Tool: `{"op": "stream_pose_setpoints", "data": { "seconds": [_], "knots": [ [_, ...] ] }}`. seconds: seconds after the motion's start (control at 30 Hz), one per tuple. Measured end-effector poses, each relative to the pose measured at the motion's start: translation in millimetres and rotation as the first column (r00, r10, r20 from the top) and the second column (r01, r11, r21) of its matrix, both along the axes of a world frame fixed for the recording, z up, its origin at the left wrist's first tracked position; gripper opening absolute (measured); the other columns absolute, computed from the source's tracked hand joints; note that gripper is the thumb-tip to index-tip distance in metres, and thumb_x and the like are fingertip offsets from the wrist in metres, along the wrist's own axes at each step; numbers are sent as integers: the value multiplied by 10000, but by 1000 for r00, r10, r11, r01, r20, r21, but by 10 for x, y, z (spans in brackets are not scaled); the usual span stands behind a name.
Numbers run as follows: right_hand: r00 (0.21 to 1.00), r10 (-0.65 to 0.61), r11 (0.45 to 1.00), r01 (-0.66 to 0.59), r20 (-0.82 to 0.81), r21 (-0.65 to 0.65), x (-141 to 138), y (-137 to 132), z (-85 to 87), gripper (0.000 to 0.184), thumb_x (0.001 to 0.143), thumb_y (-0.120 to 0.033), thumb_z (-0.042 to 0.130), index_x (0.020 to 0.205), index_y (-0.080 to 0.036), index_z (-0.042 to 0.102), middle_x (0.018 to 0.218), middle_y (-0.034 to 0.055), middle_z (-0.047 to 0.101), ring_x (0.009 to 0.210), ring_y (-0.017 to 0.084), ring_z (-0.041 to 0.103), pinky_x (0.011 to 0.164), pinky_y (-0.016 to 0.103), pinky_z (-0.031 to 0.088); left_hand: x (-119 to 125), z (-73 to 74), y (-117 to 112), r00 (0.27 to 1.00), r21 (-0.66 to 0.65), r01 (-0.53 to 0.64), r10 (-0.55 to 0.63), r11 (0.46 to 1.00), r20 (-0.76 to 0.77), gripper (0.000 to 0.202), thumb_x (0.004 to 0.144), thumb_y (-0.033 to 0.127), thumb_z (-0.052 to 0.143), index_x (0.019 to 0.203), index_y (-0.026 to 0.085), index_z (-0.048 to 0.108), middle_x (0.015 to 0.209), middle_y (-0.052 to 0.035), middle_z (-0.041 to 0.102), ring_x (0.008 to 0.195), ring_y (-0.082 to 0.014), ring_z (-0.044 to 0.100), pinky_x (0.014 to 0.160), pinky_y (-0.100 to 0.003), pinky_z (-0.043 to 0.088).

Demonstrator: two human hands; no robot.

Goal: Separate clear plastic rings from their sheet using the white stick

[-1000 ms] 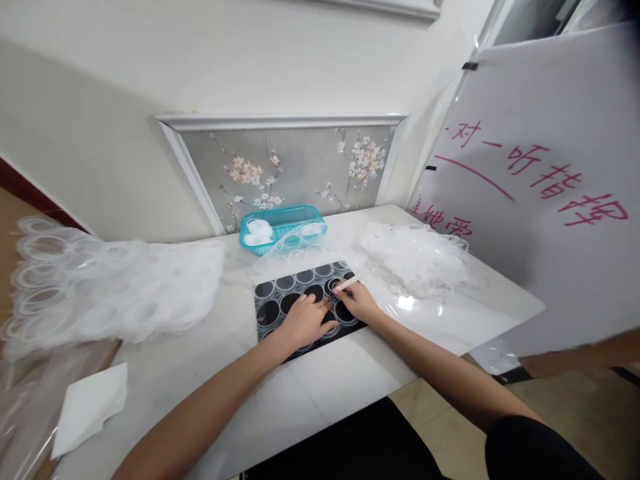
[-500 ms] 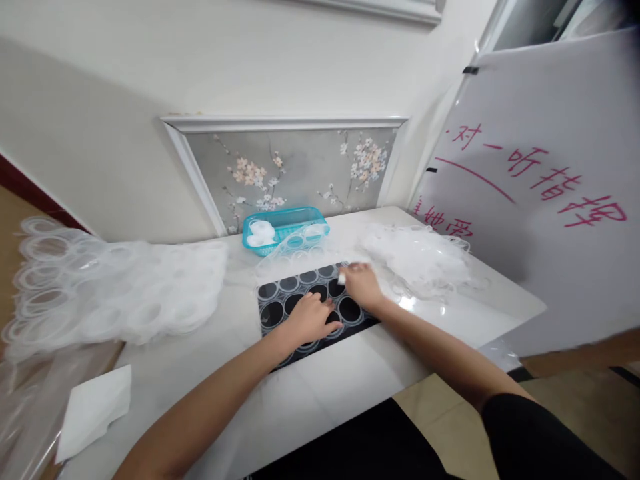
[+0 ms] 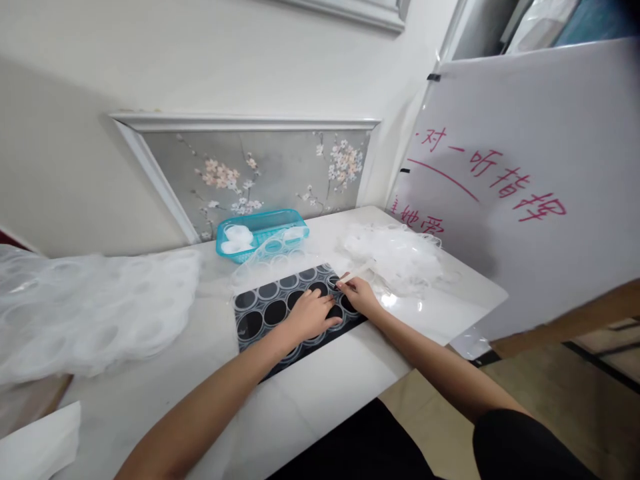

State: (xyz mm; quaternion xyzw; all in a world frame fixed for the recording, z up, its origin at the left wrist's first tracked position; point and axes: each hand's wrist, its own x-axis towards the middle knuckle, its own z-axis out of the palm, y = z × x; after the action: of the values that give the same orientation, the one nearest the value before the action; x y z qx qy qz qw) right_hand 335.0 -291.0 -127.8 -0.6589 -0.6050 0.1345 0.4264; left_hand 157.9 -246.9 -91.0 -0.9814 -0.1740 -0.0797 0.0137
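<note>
A clear plastic sheet with round outlines lies over a black board [image 3: 275, 312] on the table. My left hand [image 3: 311, 312] rests on it with fingers spread, pressing near its middle. At the board's far right corner, my right hand [image 3: 361, 295] is closed in a pinch on a thin whitish plastic strip [image 3: 361, 272]. A curved, ring-like edge shows at those fingertips, beside a dark circle. Whether the strip is still joined to the sheet is hard to make out. Just beyond the board, a clear sheet with round holes [image 3: 270, 257] leans on a blue basket [image 3: 265, 217].
White round discs [image 3: 237, 239] sit in the basket. A tall stack of clear sheets with circles [image 3: 95, 307] covers the table's left side. Loose plastic scraps [image 3: 400, 257] are heaped at right. A white paper [image 3: 45, 443] lies front left; a whiteboard [image 3: 545, 133] stands at right.
My right hand, blurred before with a small white piece at its fingertips, now pinches a strip at the board's corner. My left hand stays on the sheet. The view has turned slightly right.
</note>
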Motion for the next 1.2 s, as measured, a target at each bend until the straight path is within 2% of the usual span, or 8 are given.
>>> {"op": "stream_pose_setpoints", "data": {
  "seconds": [0.27, 0.43, 0.63, 0.83, 0.9, 1.03, 1.1, 1.2],
  "knots": [
    [999, 34, 999, -33, 27, -37, 16, 34, 59, 212, 863, -292, 483, 753, -176, 623, 774, 53, 672, 722, 183, 605, 697, 276, 448, 78, 69, -31, 999, 20, -4, 5, 1000, -40, 392, 851, 498, 508, 961, 158, 666, 945, -88, 679, 926, -262, 522, 798, -380, 354],
    [992, 48, 999, -46, 119, -17, -27, -12, 83, 187, 873, -253, 476, 789, -179, 626, 822, 55, 667, 824, 192, 595, 766, 280, 429, 96, 106, -51, 999, 26, -14, 16, 1000, -50, 416, 839, 510, 515, 943, 140, 673, 855, -111, 675, 900, -273, 540, 773, -384, 369],
    [992, 54, 998, -55, 111, 5, 2, -12, 92, 242, 895, -285, 443, 769, -184, 625, 844, 48, 672, 803, 184, 609, 729, 263, 437, 93, 101, -51, 999, 18, -11, 12, 1000, -51, 413, 846, 506, 497, 948, 145, 672, 885, -113, 675, 902, -277, 549, 771, -389, 373],
    [973, 51, 999, -45, 227, -31, -27, -42, 80, 249, 911, -259, 416, 827, -182, 637, 860, 50, 679, 831, 184, 608, 747, 260, 428, 105, 95, -45, 998, 19, -20, 21, 1000, -53, 452, 837, 519, 500, 940, 116, 677, 831, -133, 669, 902, -292, 551, 779, -393, 383],
    [935, 55, 998, -37, 350, -58, -79, -80, 67, 244, 907, -217, 405, 885, -186, 647, 903, 64, 689, 916, 205, 591, 792, 283, 408, 106, 96, -46, 998, 15, -27, 28, 1000, -54, 464, 830, 529, 504, 937, 113, 680, 805, -135, 663, 894, -295, 557, 778, -393, 390],
    [760, 64, 996, -11, 646, -86, -103, -27, 150, 241, 854, -146, 449, 1001, -187, 635, 928, 105, 696, 1051, 257, 529, 861, 349, 344, 110, 92, -40, 998, 2, -30, 30, 1000, -55, 441, 832, 529, 500, 920, 141, 692, 845, -121, 665, 890, -279, 572, 799, -380, 398],
    [747, -4, 998, 49, 665, -49, 9, 115, 287, 242, 850, -153, 448, 1000, -174, 637, 881, 129, 696, 1008, 272, 542, 855, 372, 334, 118, 84, -19, 998, -3, -35, 35, 999, -52, 442, 834, 528, 496, 902, 141, 699, 857, -123, 667, 900, -283, 576, 811, -381, 400],
    [835, -311, 946, 316, 454, 67, 300, 386, 535, 265, 892, -238, 403, 899, -142, 650, 822, 150, 690, 907, 278, 579, 805, 374, 364, 132, 71, 52, 997, -23, -61, 60, 998, -47, 464, 842, 534, 474, 868, 140, 717, 793, -134, 668, 859, -292, 594, 766, -381, 419]
  ]
}}
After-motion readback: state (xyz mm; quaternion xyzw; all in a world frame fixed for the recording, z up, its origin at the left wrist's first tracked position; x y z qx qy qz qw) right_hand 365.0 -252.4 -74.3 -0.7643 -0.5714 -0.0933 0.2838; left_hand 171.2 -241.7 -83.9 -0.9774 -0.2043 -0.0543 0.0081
